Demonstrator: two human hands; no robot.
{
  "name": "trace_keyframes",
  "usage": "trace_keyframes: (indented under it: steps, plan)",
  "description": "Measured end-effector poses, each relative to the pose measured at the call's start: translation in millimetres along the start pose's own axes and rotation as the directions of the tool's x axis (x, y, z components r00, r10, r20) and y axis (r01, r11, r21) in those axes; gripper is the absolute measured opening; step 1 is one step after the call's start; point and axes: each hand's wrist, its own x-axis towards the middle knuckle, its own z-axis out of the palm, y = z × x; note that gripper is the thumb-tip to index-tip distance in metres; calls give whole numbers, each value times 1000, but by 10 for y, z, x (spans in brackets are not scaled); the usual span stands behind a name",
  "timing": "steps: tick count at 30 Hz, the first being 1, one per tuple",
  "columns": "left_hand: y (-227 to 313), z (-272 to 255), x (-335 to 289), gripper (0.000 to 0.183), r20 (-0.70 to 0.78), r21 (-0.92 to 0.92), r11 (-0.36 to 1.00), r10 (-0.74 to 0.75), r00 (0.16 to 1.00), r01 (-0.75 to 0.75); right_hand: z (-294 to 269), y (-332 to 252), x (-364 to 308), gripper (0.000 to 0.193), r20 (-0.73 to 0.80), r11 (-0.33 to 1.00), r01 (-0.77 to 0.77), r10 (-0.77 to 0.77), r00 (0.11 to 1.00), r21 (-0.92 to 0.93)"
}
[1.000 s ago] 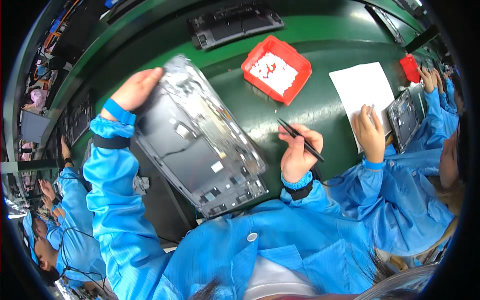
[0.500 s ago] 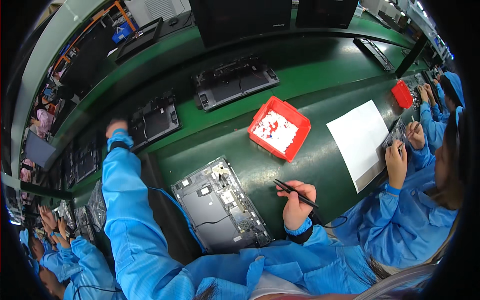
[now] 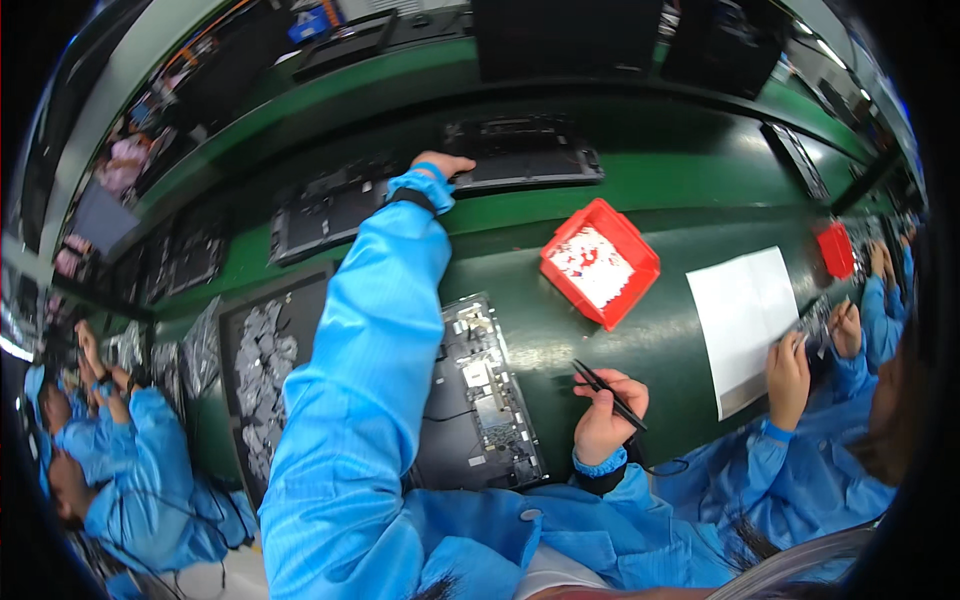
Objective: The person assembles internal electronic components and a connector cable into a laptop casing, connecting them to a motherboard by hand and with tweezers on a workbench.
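My left arm reaches far across the bench. My left hand (image 3: 442, 165) is at the left end of a black laptop base (image 3: 525, 160) on the back ledge, one digit lying over its edge and the others mostly hidden; it appears to grip that end. Black tweezers (image 3: 612, 393) are held in my right hand (image 3: 608, 418), tips pointing up and left, above the green bench. In front of me lies an opened laptop base (image 3: 490, 415) with its circuit board exposed; my left sleeve covers its left part.
A red bin (image 3: 640, 275) of small white pieces stands beyond my right hand. White paper (image 3: 745, 320) lies to the right, near a co-worker's hands (image 3: 790, 375). At left sits a black tray (image 3: 232, 400) of grey scraps (image 3: 262, 370). Another laptop base (image 3: 325, 215) rests on the ledge.
My left hand has swung right, from beside the left laptop base on the ledge to the end of the other one. The view has shifted. My right hand still holds the tweezers.
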Motion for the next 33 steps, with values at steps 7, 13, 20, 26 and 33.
trace_keyframes:
  steps: [7, 13, 20, 26, 33]
  plan:
    - [60, -8, -59, 72, -515, -190, 981, -140, 846, 47, 55, 105, -9, 16, -3, 998, 46, -46, 999, -37]
    - [-365, -884, -417, 62, -597, -202, 946, 87, 797, -254, 24, 57, -49, 17, -33, 999, 52, -53, 998, -5]
    - [-798, -1348, -1540, 38, -92, -207, 955, 198, 976, -213, -60, 32, 25, 18, -175, 985, 164, -151, 973, 61]
    - [-881, -817, -2061, 30, 340, 22, 903, 397, 852, -429, -2, -28, 76, 18, -142, 974, 219, -209, 968, 59]
    - [-597, -389, -2476, 11, 9, 589, 486, 795, 606, -646, -69, -92, -11, 8, -2, 968, 235, -236, 972, 92]
